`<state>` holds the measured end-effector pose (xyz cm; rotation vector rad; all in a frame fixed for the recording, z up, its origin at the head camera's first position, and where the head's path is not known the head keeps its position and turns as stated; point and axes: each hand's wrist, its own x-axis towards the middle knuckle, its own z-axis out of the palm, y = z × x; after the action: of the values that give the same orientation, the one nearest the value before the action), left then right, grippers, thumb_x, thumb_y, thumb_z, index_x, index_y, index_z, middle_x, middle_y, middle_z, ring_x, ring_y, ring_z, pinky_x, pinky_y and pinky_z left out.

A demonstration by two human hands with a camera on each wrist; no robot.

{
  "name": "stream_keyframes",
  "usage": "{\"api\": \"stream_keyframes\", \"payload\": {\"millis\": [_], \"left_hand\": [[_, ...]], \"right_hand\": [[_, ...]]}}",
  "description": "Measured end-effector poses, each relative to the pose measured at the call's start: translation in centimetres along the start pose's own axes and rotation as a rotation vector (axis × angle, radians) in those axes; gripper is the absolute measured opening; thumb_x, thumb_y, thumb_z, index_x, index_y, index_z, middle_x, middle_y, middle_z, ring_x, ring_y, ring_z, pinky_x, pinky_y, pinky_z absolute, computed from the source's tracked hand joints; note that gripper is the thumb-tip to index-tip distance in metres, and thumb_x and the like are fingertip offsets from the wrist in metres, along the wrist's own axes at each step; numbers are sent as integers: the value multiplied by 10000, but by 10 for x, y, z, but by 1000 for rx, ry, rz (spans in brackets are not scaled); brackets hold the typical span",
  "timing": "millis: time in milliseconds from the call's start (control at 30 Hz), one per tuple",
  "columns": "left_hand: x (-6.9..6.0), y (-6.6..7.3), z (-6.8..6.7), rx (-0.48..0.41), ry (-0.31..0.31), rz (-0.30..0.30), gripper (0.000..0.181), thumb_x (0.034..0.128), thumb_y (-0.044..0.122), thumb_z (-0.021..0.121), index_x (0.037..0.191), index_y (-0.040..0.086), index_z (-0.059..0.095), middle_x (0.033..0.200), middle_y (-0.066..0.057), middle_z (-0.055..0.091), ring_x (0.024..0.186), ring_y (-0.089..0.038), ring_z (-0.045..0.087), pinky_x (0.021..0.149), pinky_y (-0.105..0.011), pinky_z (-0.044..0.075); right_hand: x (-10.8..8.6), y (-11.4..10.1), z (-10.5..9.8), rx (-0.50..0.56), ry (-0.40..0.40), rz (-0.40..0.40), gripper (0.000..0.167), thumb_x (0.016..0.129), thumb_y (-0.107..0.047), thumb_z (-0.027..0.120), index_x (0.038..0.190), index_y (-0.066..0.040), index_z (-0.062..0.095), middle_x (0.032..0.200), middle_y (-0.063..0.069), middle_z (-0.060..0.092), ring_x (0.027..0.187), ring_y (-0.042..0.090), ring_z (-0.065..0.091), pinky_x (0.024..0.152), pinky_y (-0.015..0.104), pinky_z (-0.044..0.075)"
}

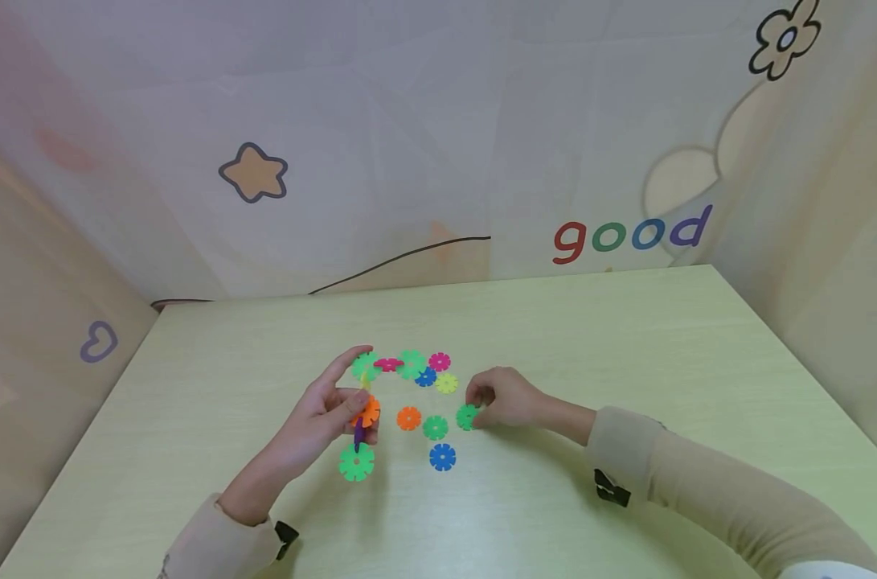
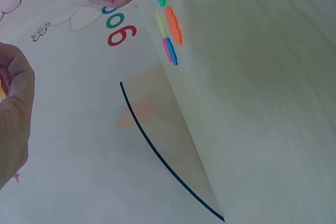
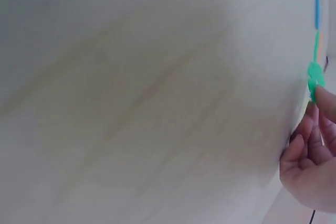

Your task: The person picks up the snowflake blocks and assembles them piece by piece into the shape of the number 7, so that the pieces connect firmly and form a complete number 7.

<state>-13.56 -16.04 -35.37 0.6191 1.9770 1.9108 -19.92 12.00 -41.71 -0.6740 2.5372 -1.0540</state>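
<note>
In the head view my left hand (image 1: 329, 410) holds a bent chain of slotted plastic snowflake discs, thumb on an orange disc (image 1: 370, 412). Below that disc hang a purple disc (image 1: 359, 435) and a green end disc (image 1: 356, 462). Above it come a partly hidden yellow disc, a green one, a pink disc (image 1: 389, 364) seen edge-on and another green disc (image 1: 411, 364). To the right, my right hand (image 1: 512, 396) pinches a single green disc (image 1: 466, 416) by its edge, which the right wrist view also shows. Fingers cover part of the chain.
Between the hands lie a loose orange disc (image 1: 408, 418), a green disc (image 1: 435, 428) and a blue disc (image 1: 442, 457). Farther back are a pink disc (image 1: 440, 362), a yellow disc (image 1: 447, 383) and another blue disc (image 1: 425, 377). Printed cloth walls border the wooden table (image 1: 626, 338).
</note>
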Motion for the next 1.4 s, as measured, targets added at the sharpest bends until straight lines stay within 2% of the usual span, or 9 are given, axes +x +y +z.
{"api": "stream_keyframes", "payload": {"millis": [200,400,600,833,967,1067,1200,1400], "left_hand": [[1,0,1,9,6,-7,575,951,141,479,1441,161,178,693,-66,564,629,-240,616,717,-396,529],[2,0,1,11,1,-15,567,952,134,475,1438,166,185,698,-74,569,631,-256,616,715,-397,531],[2,-1,1,5,-7,-15,564,951,141,478,1436,156,190,696,-73,569,640,-332,606,715,-401,530],[2,-2,5,-9,-13,-19,577,951,146,477,1443,165,175,705,-64,570,630,-217,616,719,-398,529],[2,-2,6,-8,-10,-29,585,951,157,479,1446,168,167,715,-63,574,642,-214,617,729,-389,528],[3,-3,8,-9,-9,-38,588,949,164,484,1445,172,169,718,-62,577,649,-216,619,734,-383,528],[4,-4,10,-13,-20,-36,588,947,168,490,1443,163,175,718,-60,578,648,-213,620,731,-378,529],[5,-2,12,-14,-35,-27,565,952,135,474,1436,132,183,718,-72,575,643,-210,617,721,-368,531]], "right_hand": [[-2,2,-7,118,-31,-6,60,779,-3,673,822,-36,647,703,-5,582,659,134,508,596,249,449],[-6,0,-11,222,-74,24,152,822,-16,623,968,-17,668,697,3,538,616,136,466,526,225,396],[-12,-2,-16,305,-88,11,224,858,-18,562,1065,19,641,682,16,515,589,140,448,527,218,376],[-27,-6,-23,318,-30,3,197,876,-22,554,1045,55,622,713,75,555,631,161,494,615,307,456],[-34,-11,-27,332,1,-4,169,881,-43,563,1016,37,625,791,171,574,662,184,511,640,339,478],[-38,-17,-29,351,18,-10,160,887,-59,566,1010,25,625,854,224,573,697,250,527,647,334,485],[-41,-24,-30,338,59,-29,149,885,-61,574,1002,14,628,851,190,583,740,330,530,661,358,495],[-44,-32,-33,322,117,-55,151,880,-71,587,1004,3,630,847,127,600,751,285,545,683,381,502]]}}
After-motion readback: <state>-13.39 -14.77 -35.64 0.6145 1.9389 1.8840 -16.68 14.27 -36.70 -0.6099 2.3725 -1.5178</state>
